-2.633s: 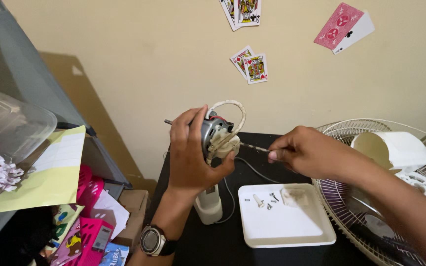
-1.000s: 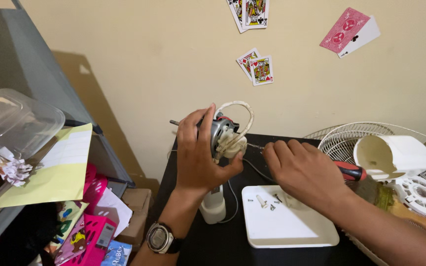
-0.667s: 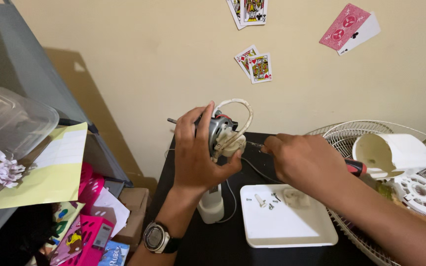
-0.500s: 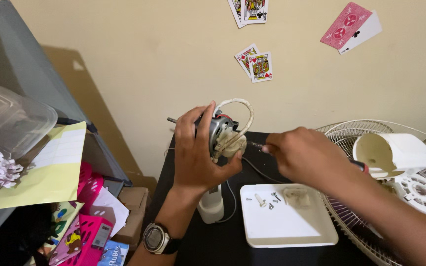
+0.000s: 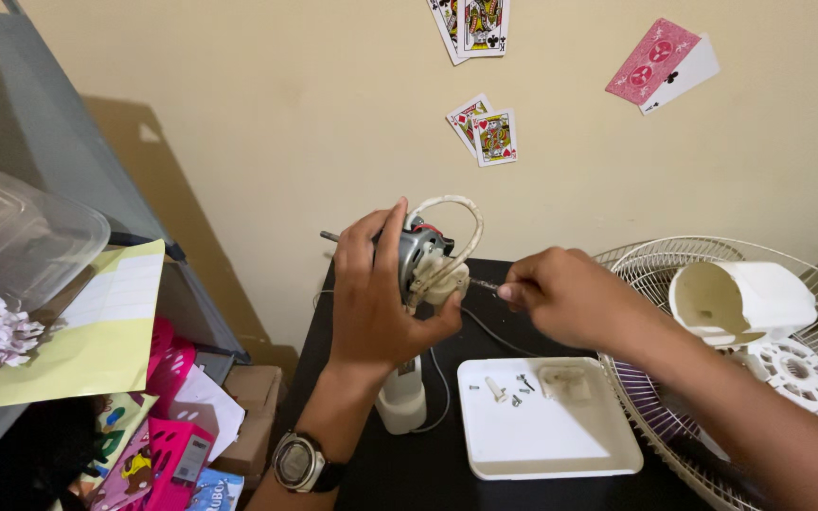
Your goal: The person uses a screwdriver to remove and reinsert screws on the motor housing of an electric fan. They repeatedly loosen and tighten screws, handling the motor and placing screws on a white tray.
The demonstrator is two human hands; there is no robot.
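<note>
The black table (image 5: pixel 447 473) sits against the cream wall (image 5: pixel 267 114), where the playing cards (image 5: pixel 483 132) keep the places they had in the earlier frames. On the right lies the white wire fan guard (image 5: pixel 655 265) with the cream plastic housing (image 5: pixel 745 301) resting on it, both where they were before. The clear plastic tub (image 5: pixel 21 237) and the yellow sheet (image 5: pixel 97 331) on the left have not shifted either. The white tray (image 5: pixel 560 454) lies on the table in front, holding a few screws (image 5: pixel 521 386) and a small cream part (image 5: pixel 565 378), as it did half a second ago.

The left hand (image 5: pixel 376 303) holds the fan motor (image 5: pixel 420 263) up above the table's rear edge, fingers and thumb clamped round its body, the grip unchanged from the earlier views; a wristwatch (image 5: pixel 297 462) shows on that wrist. A white cable loop (image 5: pixel 456 222) arches over the motor. The right hand (image 5: pixel 570 298) has its fingers closed on a screwdriver (image 5: pixel 483 284), whose thin shaft reaches to the motor's cream end. One second ago this hand lay lower and flatter, with the red handle showing behind it; now it is raised level with the motor and the handle is hidden in the fist
</note>
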